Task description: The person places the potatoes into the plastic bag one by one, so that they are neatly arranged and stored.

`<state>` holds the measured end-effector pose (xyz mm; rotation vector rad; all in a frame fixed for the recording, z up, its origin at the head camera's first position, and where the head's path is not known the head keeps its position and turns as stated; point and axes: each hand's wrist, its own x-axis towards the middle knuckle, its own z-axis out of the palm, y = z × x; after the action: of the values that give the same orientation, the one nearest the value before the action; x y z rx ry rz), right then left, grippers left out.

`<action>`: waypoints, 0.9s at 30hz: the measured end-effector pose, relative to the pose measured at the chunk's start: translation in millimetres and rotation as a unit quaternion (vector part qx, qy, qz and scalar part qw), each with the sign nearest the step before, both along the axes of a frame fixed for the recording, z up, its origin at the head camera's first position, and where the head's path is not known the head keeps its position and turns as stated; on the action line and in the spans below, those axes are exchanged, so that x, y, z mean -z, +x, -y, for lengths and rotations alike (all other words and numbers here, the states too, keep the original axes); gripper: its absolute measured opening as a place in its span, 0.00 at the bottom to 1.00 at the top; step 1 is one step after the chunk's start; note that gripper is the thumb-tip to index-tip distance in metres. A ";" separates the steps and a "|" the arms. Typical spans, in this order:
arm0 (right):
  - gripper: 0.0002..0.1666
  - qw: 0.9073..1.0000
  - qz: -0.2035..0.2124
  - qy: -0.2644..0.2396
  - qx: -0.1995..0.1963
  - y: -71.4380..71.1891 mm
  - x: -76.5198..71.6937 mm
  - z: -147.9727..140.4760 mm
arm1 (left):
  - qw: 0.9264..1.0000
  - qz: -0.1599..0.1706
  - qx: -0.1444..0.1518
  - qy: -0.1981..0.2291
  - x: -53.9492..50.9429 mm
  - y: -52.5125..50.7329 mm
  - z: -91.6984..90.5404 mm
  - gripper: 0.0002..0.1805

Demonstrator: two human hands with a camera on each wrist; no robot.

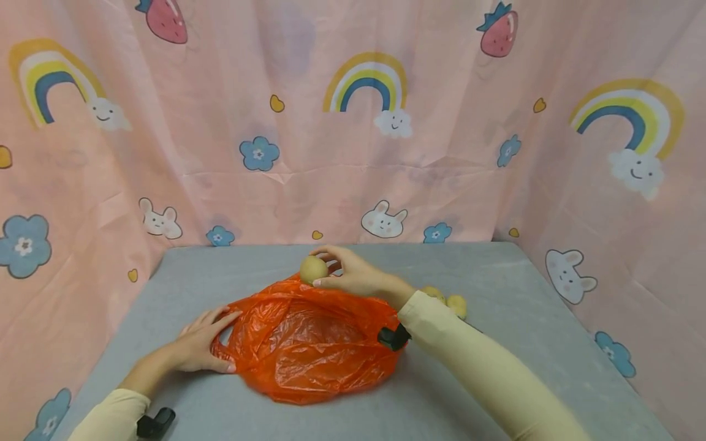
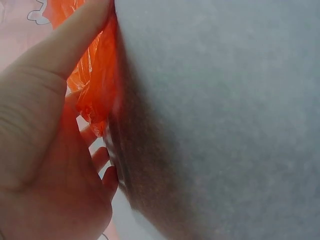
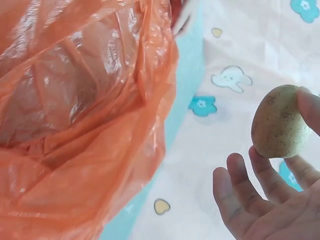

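Observation:
A brownish-yellow potato (image 3: 280, 122) is pinched between the thumb and fingers of my right hand (image 1: 353, 272). In the head view this hand holds it just above the far rim of an orange plastic bag (image 1: 314, 367). The bag lies on the table with its mouth spread wide, and no contents show inside. My left hand (image 1: 195, 343) holds the bag's left edge. In the left wrist view its thumb (image 2: 70, 37) lies over the orange film, with the other fingers behind; part of the grip is hidden.
More potatoes (image 1: 456, 305) lie on the grey table (image 1: 220, 269) to the right, partly hidden behind my right forearm. A pink printed curtain (image 1: 303, 196) hangs along the table's back and sides. Black straps' ends (image 1: 156, 422) show at both wrists.

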<state>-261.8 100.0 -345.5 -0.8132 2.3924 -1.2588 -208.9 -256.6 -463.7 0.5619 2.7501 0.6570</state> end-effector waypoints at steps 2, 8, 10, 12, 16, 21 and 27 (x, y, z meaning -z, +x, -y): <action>0.34 1.000 0.004 0.001 -0.014 -3.1 2.4 10.1 | 1.000 0.002 0.000 0.000 0.0 0.7 0.5 0.61; 0.33 0.999 0.008 0.029 -0.037 -12.0 16.7 33.7 | 1.000 0.001 -0.001 -0.001 5.2 0.6 4.2 0.60; 0.32 0.999 0.010 0.042 -0.031 -13.3 21.7 39.4 | 1.000 -0.002 0.002 -0.001 7.2 0.1 4.8 0.60; 0.31 0.998 0.015 0.051 -0.025 -14.1 25.9 45.1 | 1.000 0.001 0.000 0.000 9.0 -0.3 5.1 0.61; 0.31 0.997 0.011 0.079 -0.010 -14.9 31.1 58.6 | 1.000 0.010 -0.003 -0.001 7.9 -1.1 4.7 0.61; 0.31 0.995 0.016 0.101 0.006 -11.8 34.9 77.9 | 1.000 0.014 -0.008 -0.008 6.8 -3.5 4.5 0.64; 0.29 0.991 0.028 0.126 0.037 -2.5 42.4 95.6 | 1.000 0.021 -0.009 -0.014 3.5 -4.3 3.1 0.64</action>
<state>-264.3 4.4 -387.9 -0.6105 2.4903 -0.9632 -213.3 -259.7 -467.2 0.5127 2.7226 0.6265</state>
